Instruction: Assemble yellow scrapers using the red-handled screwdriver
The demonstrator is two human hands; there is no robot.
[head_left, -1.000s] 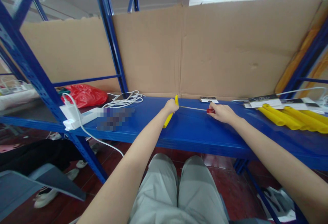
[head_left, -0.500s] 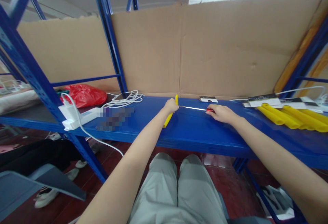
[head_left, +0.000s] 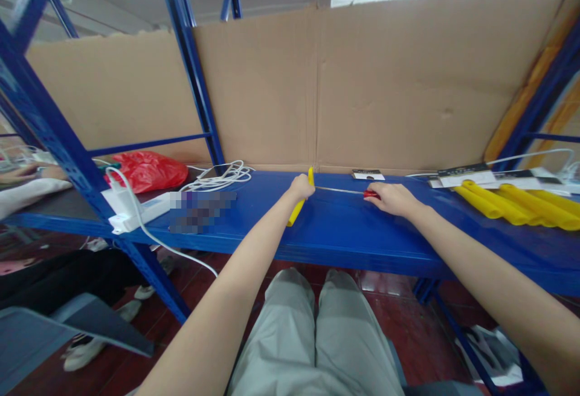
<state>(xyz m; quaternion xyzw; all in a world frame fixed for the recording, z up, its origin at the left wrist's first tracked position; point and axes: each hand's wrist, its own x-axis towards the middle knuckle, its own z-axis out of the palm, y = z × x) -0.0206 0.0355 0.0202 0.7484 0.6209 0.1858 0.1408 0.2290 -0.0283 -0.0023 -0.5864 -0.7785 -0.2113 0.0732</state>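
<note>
Front edge of the blue worktop (head_left: 344,233) ran just beyond the seated person's knees; both forearms crossed over it. Back edge met an upright cardboard panel (head_left: 385,81). Blue surface lay bare between the hands and the front edge, and also from the right hand across to a row of yellow tubular pieces (head_left: 521,204). Tighter on the far side, where the cardboard stood near the hands.

Left hand (head_left: 302,187): fingers closed round a single yellow piece (head_left: 295,213), which stuck out past the fist at both ends, tilted, over the middle of the worktop. Right hand (head_left: 390,198): fingers gripped the red handle of a screwdriver (head_left: 339,190), its thin shaft pointing left and reaching the yellow piece beside the left fist. Whether the tip sat inside the piece, could not tell.

A small printed card (head_left: 368,175) lay by the cardboard; more cards (head_left: 466,175) lay behind the yellow row.

Containers: a crumpled red plastic bag (head_left: 151,170) lay past the blue post at left, contents hidden. A white power strip (head_left: 154,205) held a plugged-in white adapter (head_left: 120,199); coiled white cable (head_left: 222,175) lay behind it.
</note>
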